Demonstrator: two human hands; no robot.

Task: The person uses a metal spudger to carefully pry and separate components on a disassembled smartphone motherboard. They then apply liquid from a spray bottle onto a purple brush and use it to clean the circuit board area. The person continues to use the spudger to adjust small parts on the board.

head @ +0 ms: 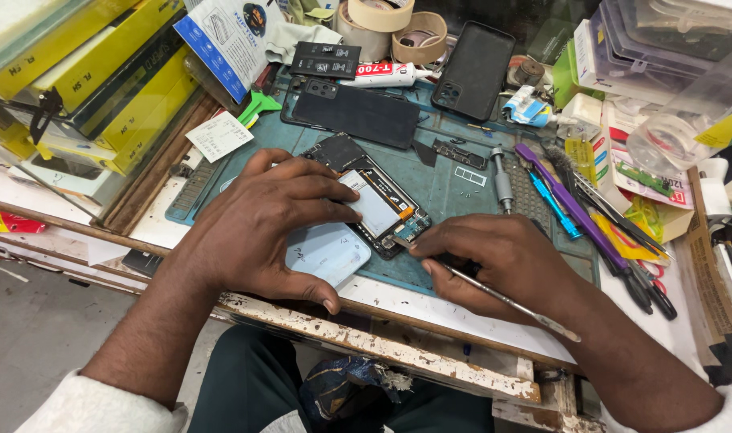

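An opened smartphone (382, 204) lies face down on a teal work mat (450, 188), its battery and circuit boards exposed. My left hand (270, 228) presses down on the phone's near end, fingers spread over the battery, thumb toward the bench edge. A pale blue back cover (330, 252) lies partly under that hand. My right hand (498, 265) pinches thin metal tweezers (506, 301), whose tip touches the phone's lower board by the orange connector.
A black phone back panel (358, 112), a black case (472, 70), a glue tube (386, 74) and tape rolls (398, 28) sit behind. Screwdrivers, tweezers and cutters (590, 216) lie at right. Yellow boxes (101, 72) stack at left. The worn bench edge (382, 341) is close.
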